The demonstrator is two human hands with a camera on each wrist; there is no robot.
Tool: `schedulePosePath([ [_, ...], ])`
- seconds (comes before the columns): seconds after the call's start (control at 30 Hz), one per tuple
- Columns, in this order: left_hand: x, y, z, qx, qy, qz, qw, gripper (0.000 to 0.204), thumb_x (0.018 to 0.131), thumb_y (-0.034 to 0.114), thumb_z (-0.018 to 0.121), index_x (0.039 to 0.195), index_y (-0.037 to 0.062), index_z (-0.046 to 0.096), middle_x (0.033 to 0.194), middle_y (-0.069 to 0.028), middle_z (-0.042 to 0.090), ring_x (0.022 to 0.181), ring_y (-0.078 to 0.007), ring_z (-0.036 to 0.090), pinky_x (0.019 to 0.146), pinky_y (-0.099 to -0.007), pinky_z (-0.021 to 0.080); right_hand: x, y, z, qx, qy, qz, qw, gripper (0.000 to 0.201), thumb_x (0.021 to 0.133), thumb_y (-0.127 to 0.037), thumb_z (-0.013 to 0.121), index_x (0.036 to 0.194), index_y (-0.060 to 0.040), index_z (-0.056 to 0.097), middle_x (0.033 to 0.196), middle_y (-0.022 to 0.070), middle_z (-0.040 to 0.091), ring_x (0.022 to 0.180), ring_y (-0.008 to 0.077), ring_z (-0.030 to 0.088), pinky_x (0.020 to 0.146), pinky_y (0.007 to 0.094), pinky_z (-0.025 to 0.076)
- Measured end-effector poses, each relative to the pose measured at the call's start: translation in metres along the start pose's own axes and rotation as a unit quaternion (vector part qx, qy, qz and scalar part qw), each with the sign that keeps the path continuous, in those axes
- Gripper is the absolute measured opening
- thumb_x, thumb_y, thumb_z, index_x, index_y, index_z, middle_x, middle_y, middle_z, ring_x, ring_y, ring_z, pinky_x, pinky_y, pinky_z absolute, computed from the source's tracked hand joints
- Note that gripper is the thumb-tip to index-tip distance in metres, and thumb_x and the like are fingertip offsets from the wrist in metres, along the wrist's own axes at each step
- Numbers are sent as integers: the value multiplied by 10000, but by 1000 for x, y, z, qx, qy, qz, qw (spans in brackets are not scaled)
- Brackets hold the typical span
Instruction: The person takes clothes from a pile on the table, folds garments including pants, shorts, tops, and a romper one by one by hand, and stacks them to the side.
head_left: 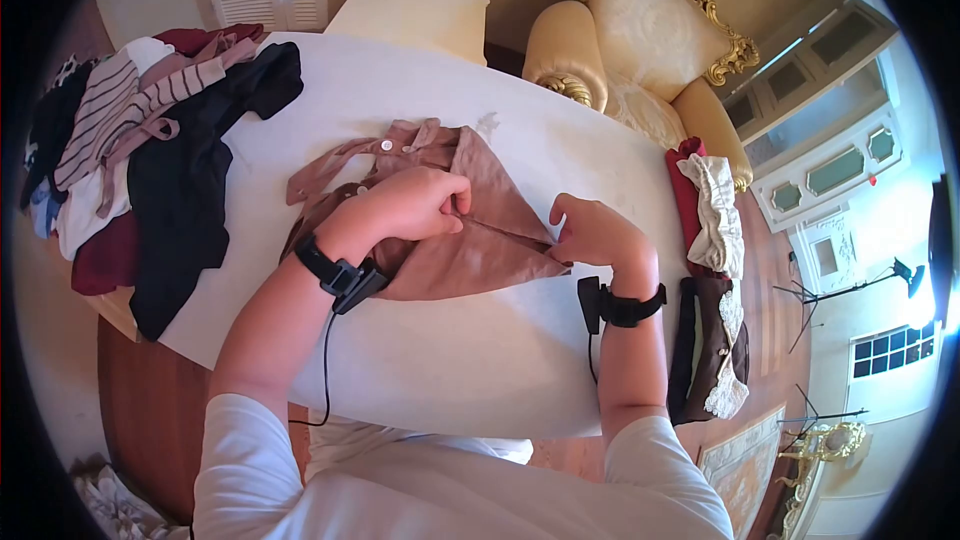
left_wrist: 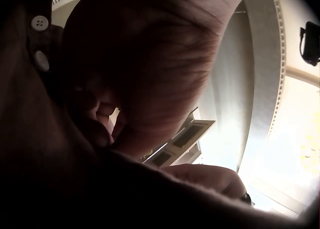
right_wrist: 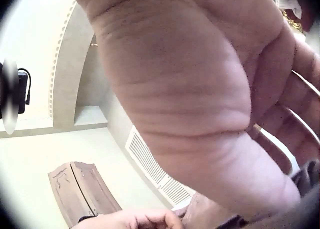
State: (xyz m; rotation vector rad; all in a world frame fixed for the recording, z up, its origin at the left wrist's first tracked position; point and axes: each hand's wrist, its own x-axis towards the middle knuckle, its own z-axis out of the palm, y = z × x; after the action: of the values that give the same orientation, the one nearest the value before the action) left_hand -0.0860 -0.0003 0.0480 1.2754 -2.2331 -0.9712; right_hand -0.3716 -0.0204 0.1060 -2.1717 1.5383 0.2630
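Note:
A light brown buttoned shirt [head_left: 480,230] lies partly folded on the white table [head_left: 420,370] in the head view. My left hand [head_left: 415,202] rests on its middle, fingers curled and pinching a fold of the cloth. My right hand [head_left: 590,232] pinches the shirt's right corner at the table's right side. In the left wrist view the shirt's buttons [left_wrist: 40,23] show beside the dark hand [left_wrist: 145,83]. The right wrist view is mostly filled by the palm [right_wrist: 200,88], with a bit of brown cloth [right_wrist: 210,214] below it.
A heap of clothes [head_left: 150,140], striped, black, white and maroon, covers the table's left end. Folded garments [head_left: 705,210] are stacked at the right edge, darker ones [head_left: 710,340] below them. A gilded armchair [head_left: 640,40] stands behind the table.

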Motion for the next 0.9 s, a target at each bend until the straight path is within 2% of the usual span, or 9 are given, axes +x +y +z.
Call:
schedulePosePath([
  [0.13, -1, -2, -2, -8, -2, -7, 1000, 237, 847, 137, 795, 1016, 38, 662, 807, -76, 679, 758, -210, 658, 678, -354, 505, 8, 2, 10, 1, 20, -21, 1000, 335, 744, -109, 725, 1068, -38, 675, 887, 129, 731, 878, 296, 705, 756, 389, 550],
  [0.27, -1, -2, -2, -8, -5, -21, 1000, 241, 844, 141, 796, 1014, 40, 659, 802, -75, 679, 748, -208, 655, 672, -351, 503, 12, 9, 9, -40, 40, -58, 997, 253, 753, -99, 705, 997, -35, 683, 892, 131, 732, 887, 296, 704, 759, 392, 551],
  [0.33, -1, -1, -3, -4, -2, -20, 1000, 243, 843, 144, 797, 1014, 41, 658, 803, -75, 680, 749, -206, 655, 670, -350, 502, 10, 6, 5, -33, 32, -27, 999, 222, 779, -97, 638, 981, -42, 708, 956, 182, 732, 942, 364, 695, 798, 433, 548],
  [0.47, -2, -1, -3, -5, 10, -19, 1000, 247, 842, 150, 797, 1014, 44, 655, 801, -73, 681, 746, -204, 656, 660, -349, 499, 12, 9, 7, 7, 37, 8, 999, 191, 800, -103, 644, 969, -32, 698, 925, 180, 728, 901, 355, 702, 776, 422, 549],
  [0.53, -2, -2, -3, -6, 7, -21, 1000, 245, 843, 146, 796, 1015, 44, 654, 797, -72, 681, 743, -204, 656, 658, -349, 497, 11, 9, 5, 89, 37, 36, 995, 156, 825, -111, 650, 952, -25, 680, 877, 168, 722, 809, 323, 718, 721, 402, 552],
  [0.7, -2, 1, -5, -1, 2, -23, 1000, 239, 845, 138, 792, 1014, 42, 653, 788, -73, 680, 734, -205, 654, 653, -350, 494, 7, 7, -1, 102, 0, 44, 994, 119, 848, -113, 642, 928, -27, 655, 836, 149, 716, 709, 277, 723, 660, 392, 550],
  [0.73, -2, 3, -6, -1, 1, -33, 999, 242, 835, 134, 798, 1008, 41, 656, 808, -92, 694, 761, -233, 674, 676, -365, 509, 7, 7, -1, 89, -4, 46, 995, 106, 847, -107, 636, 917, -29, 650, 820, 142, 714, 692, 267, 723, 650, 394, 550],
  [0.87, -1, 4, -6, 8, -4, -44, 999, 243, 828, 131, 803, 1003, 42, 659, 831, -108, 706, 794, -259, 693, 701, -380, 523, 9, 7, 3, 84, 23, 22, 996, 93, 835, -85, 629, 910, -40, 659, 808, 143, 713, 747, 299, 720, 677, 401, 549],
  [0.9, -1, 5, -6, 9, -3, -44, 999, 243, 828, 131, 803, 1003, 42, 659, 831, -108, 706, 794, -259, 693, 701, -380, 523, 13, 11, 8, 56, 60, -5, 997, 103, 823, -72, 624, 914, -47, 665, 814, 144, 716, 781, 319, 713, 691, 407, 547],
])
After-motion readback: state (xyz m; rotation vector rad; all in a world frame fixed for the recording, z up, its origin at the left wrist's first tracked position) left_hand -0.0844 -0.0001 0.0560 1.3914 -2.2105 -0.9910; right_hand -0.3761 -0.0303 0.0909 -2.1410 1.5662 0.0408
